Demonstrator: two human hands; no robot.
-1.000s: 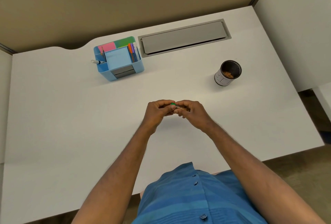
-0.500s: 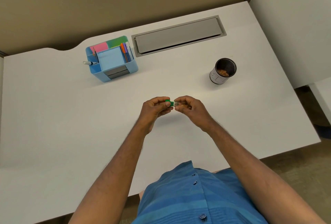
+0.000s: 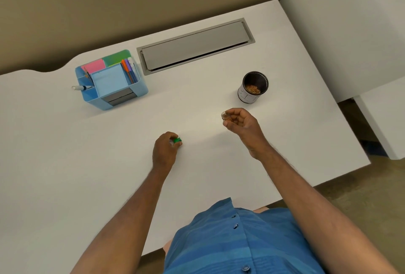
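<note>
The small green piece (image 3: 177, 140) is pinched at the fingertips of the left hand (image 3: 165, 149) and pokes out on the side facing the other hand. The fingers curl round it, and the hand is low over the white desk (image 3: 65, 164); I cannot tell whether it rests there. The little clear piece (image 3: 225, 116) is in the right hand (image 3: 241, 123), caught between thumb and forefinger at the very tip, with the other fingers loosely curled beneath. It looks round and see-through, but it is too small to make out more. The two hands are well apart, the right one further forward and the left one nearer the person's body.

Just beyond the right hand, a little to its outer side, a black cup (image 3: 245, 97) with a pale wall stands upright, with some brownish bits (image 3: 253, 89) in the bottom. Well beyond the left hand, off to its outer side, is a blue desk organiser (image 3: 140, 85). It holds a blue note pad (image 3: 109, 80) in the middle, pink notes (image 3: 94, 65) and green notes (image 3: 116, 58) behind, and coloured pens (image 3: 128, 69) along the side towards the cup. A white marker (image 3: 80, 87) sticks out over its opposite edge. Beyond both hands, further back than organiser and cup, a grey hatch (image 3: 195, 46) lies flush in the desk. Between the forearms, a blue striped shirt (image 3: 230, 240) shows.
</note>
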